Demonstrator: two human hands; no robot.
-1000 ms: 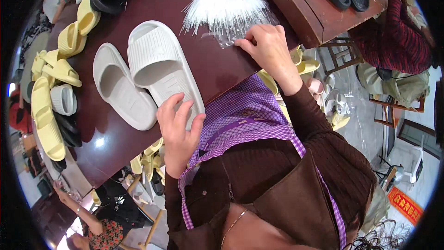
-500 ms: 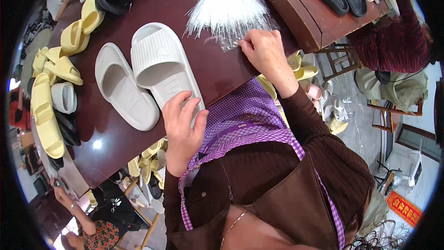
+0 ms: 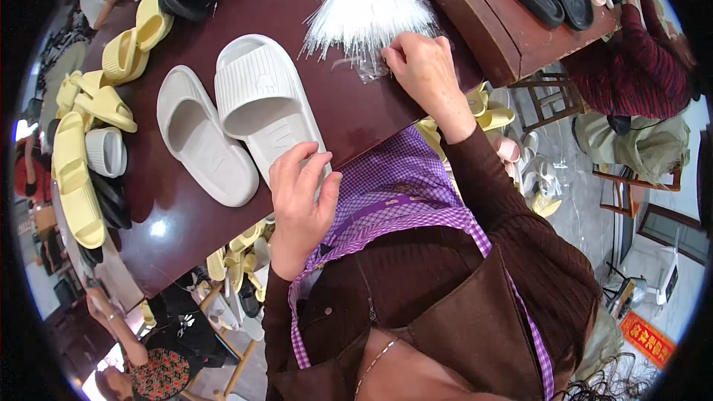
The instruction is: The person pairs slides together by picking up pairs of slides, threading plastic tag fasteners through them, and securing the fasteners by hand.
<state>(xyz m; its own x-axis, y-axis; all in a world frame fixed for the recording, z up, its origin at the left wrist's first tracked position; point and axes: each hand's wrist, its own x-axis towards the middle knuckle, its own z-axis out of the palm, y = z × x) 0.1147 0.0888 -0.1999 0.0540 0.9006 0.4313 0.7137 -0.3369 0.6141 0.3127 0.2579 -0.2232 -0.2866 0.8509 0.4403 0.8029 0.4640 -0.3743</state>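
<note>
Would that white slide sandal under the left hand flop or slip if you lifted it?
The white slide sandal looks thick and moulded, so probably light and only slightly bendy. Its ribbed strap should give grip. Lying flat on the table, it seems unlikely to roll.

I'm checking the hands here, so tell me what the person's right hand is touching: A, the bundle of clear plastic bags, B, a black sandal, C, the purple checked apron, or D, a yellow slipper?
A: the right hand rests at the near edge of the bundle of clear plastic bags on the dark table, while the left hand lies on the white slipper.
</note>
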